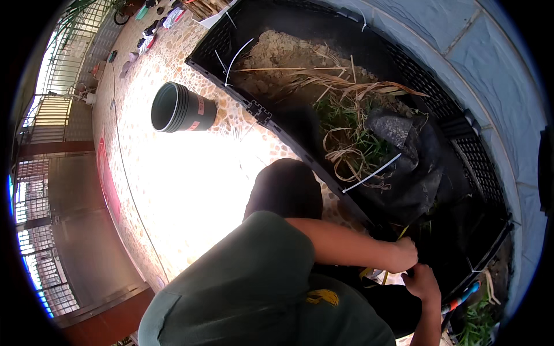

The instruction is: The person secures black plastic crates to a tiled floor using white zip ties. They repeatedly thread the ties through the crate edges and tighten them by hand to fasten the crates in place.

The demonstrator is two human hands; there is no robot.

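My left hand point(405, 255) is curled at the near rim of a black plastic planter box point(320, 171); a thin yellow strip point(403, 232) shows beside it. Just below, my right hand point(423, 282) has its fingers closed on a small dark thing between the hands, too dark to name. What my left fingers hold is hidden. Black fabric point(426, 190) lines the box, partly folded over soil point(281, 52), dry stalks and green grass point(368, 149). White cable ties point(372, 174) stick out from the rim.
A stack of black buckets point(186, 108) lies tipped on the pebbled floor point(277, 142). A pale blue tiled wall point(489, 39) runs behind the box. At lower right are a blue and red hose fitting point(461, 298) and more grass point(476, 324). My knee point(285, 188) is close to the rim.
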